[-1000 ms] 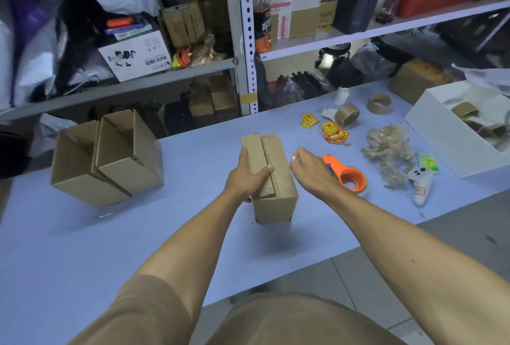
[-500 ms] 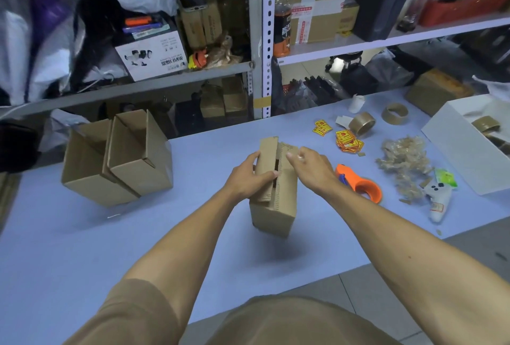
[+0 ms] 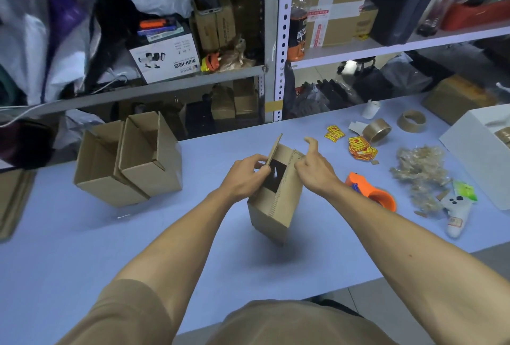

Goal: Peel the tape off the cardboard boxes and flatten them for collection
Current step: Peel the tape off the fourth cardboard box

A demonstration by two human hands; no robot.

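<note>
Flaps now parted, box [image 3: 276, 201] tilted | left hand [image 3: 246, 179] pinches left flap; right hand [image 3: 314, 169] grips right flap | flattening next

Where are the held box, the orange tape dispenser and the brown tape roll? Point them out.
held box [image 3: 278, 204], head view, front wall.
orange tape dispenser [image 3: 382, 198], head view, round end.
brown tape roll [image 3: 377, 130], head view, outer band.

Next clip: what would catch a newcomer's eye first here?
At centre, a small cardboard box stands tilted on the pale blue table, its top flaps pulled apart by the left hand and right hand. Left of it lie two opened boxes; to the right, an orange tape dispenser.
</note>
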